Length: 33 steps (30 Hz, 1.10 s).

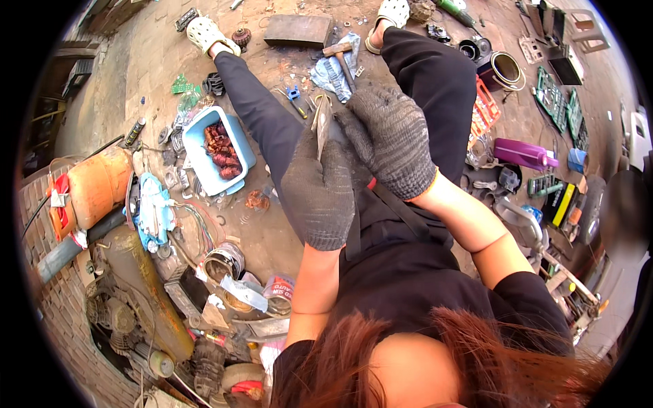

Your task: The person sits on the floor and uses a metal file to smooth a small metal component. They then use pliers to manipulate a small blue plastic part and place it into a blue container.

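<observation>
Both my hands wear dark grey knit gloves and meet in front of my lap, between my spread legs. My left hand is closed round a pointed, flat grey metal piece that sticks up past the thumb. Close against it, my right hand has its fingers curled inward; what they grip, if anything, is hidden by the glove. Just beyond the hands a hammer lies on a light blue cloth. A screwdriver lies on the ground left of the metal piece.
On the left stand a blue basin with copper windings, an orange tank and open cans. A metal block lies ahead. To the right are a green socket set, a purple bottle and a dark bucket.
</observation>
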Available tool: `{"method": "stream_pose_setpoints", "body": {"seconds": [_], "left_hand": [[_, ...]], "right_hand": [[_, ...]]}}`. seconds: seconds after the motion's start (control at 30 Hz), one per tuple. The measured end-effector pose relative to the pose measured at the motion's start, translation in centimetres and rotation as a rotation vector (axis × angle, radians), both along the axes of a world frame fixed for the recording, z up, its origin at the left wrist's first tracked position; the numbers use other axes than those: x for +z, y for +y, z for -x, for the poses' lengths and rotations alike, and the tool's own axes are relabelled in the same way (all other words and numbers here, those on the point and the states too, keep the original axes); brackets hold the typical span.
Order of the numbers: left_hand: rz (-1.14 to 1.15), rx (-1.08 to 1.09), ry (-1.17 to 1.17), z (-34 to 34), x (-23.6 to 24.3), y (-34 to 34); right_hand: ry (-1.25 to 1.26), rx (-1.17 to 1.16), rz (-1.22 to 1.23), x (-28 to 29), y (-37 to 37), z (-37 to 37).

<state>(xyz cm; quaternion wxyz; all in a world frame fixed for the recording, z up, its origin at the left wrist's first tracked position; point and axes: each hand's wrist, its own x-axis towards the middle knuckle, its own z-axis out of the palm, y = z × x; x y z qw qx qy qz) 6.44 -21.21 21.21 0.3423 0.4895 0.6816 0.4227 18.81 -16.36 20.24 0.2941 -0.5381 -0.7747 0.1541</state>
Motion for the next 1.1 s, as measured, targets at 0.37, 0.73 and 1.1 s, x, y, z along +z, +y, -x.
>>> {"method": "stream_pose_setpoints", "body": {"seconds": [0.37, 0.73, 1.1], "left_hand": [[-0.076, -0.033, 0.011, 0.1, -0.2, 0.0], [-0.196, 0.092, 0.057, -0.5, -1.9, 3.9], [-0.291, 0.137, -0.020, 2.1, -3.7, 5.3]], "right_hand": [[0.003, -0.001, -0.027, 0.1, -1.6, 0.5], [0.366, 0.250, 0.107, -1.6, -5.4, -1.5], [1.202, 0.280, 1.122, -2.9, -7.0, 0.1]]}}
